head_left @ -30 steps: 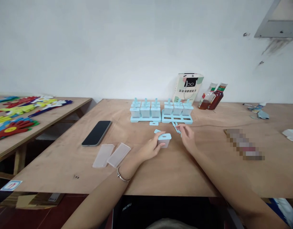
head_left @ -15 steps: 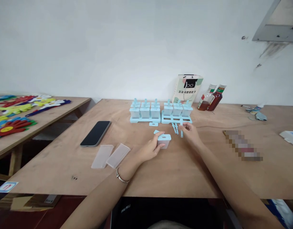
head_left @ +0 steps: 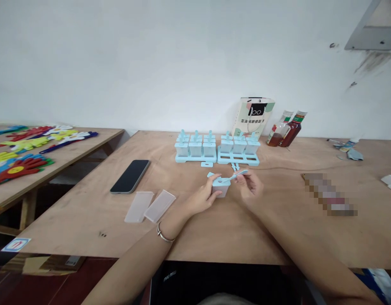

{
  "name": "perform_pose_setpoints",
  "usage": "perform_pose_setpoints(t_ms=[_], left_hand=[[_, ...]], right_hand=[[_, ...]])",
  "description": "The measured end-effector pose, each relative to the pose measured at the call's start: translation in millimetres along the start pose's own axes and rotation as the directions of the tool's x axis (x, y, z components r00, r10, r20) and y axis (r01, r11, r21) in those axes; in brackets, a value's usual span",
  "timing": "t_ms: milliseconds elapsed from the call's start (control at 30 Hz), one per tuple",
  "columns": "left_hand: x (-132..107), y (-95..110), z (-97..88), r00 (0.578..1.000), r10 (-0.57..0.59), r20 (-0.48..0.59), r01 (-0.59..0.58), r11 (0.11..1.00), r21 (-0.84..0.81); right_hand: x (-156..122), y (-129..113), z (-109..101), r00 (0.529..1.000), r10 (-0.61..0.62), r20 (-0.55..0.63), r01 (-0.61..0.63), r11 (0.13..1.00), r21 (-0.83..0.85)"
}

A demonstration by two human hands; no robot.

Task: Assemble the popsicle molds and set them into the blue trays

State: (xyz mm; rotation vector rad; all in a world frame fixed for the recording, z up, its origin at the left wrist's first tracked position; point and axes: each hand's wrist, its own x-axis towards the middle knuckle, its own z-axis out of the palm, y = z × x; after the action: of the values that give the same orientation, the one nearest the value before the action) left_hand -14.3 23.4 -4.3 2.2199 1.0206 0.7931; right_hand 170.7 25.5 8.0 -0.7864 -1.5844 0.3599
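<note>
My left hand (head_left: pixel 205 195) is closed around a small popsicle mold (head_left: pixel 219 190) with a clear body and a light blue slotted lid. Between the fingers of my right hand (head_left: pixel 250 186) is a light blue popsicle stick (head_left: pixel 239 173), slanting with its lower end over the lid. Behind them stand a left mold rack (head_left: pixel 195 158) filled with capped molds and a right mold rack (head_left: pixel 238 160) whose front slots hold no molds. More blue sticks (head_left: pixel 235 167) and a loose blue lid (head_left: pixel 207 164) lie in front of the racks.
Two clear plastic covers (head_left: pixel 138 206) and a phone (head_left: pixel 130 176) lie to the left. A paper bag (head_left: pixel 253 116) and two bottles (head_left: pixel 283 129) stand by the wall. A blurred-out item (head_left: pixel 329 195) is at right. Felt hands (head_left: pixel 20 167) cover the left table.
My right hand has lifted a blue stick from the table in front of the right rack and brought it over the lid of the mold. My left hand keeps its hold.
</note>
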Motion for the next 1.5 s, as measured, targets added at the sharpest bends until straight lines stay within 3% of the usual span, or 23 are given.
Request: perform_pose_setpoints(t_ms=[67, 200, 300, 400, 533, 600, 767, 933, 1067, 1267, 1367, 1500], left_hand=[[-0.4, 0.7, -0.3, 1.000, -0.007, -0.002, 0.007, 1.000, 0.000], [-0.8, 1.5, -0.3, 1.000, 0.013, -0.016, -0.013, 1.000, 0.008], [-0.6, 0.0, 0.4, 0.999, 0.032, -0.012, -0.032, 1.000, 0.001], [-0.1, -4.8, 2.4, 0.998, 0.064, -0.024, -0.064, 0.998, -0.018], [0.8, -12.7, 5.8, 0.997, 0.065, -0.030, -0.066, 0.997, -0.049], [1.0, -15.4, 6.8, 0.998, 0.055, -0.011, -0.055, 0.996, -0.068], [-0.4, -17.3, 7.3, 1.000, 0.007, 0.010, -0.007, 1.000, -0.013], [-2.6, -17.3, 8.6, 1.000, -0.003, 0.031, 0.002, 1.000, 0.015], [-2.2, -16.2, 6.0, 1.000, 0.031, -0.004, -0.030, 0.995, 0.093], [1.8, -12.3, -2.1, 0.999, 0.036, -0.028, -0.023, 0.928, 0.371], [-4.5, -8.8, -11.8, 0.998, -0.054, -0.019, 0.056, 0.838, 0.543], [-33.0, -2.2, -37.1, 0.979, -0.182, -0.090, 0.188, 0.645, 0.740]], right_hand=[[2.3, 2.0, 0.5, 1.000, -0.001, -0.023, 0.000, 1.000, -0.031], [5.0, 5.6, 5.9, 0.969, -0.041, 0.245, 0.080, 0.985, -0.150], [2.0, 10.0, 8.6, 0.951, -0.034, 0.306, 0.086, 0.984, -0.159], [-4.2, 15.1, 6.3, 0.923, 0.033, 0.384, 0.021, 0.991, -0.134], [-6.9, 24.1, -2.3, 0.816, 0.225, 0.533, -0.150, 0.972, -0.180], [-1.0, 32.1, -7.0, 0.806, 0.282, 0.520, -0.213, 0.958, -0.190], [37.5, 64.6, -13.2, 0.905, 0.353, 0.237, -0.295, 0.923, -0.246], [83.5, 100.3, -7.2, 0.970, 0.236, 0.062, -0.200, 0.916, -0.348], [100.7, 126.9, 2.4, 0.981, 0.173, 0.084, -0.123, 0.899, -0.421], [104.9, 147.6, 10.3, 0.962, 0.178, 0.206, -0.057, 0.871, -0.489], [103.5, 147.6, 12.2, 0.959, 0.192, 0.207, -0.060, 0.855, -0.516], [100.2, 145.7, 13.2, 0.962, 0.200, 0.187, -0.072, 0.842, -0.535]])
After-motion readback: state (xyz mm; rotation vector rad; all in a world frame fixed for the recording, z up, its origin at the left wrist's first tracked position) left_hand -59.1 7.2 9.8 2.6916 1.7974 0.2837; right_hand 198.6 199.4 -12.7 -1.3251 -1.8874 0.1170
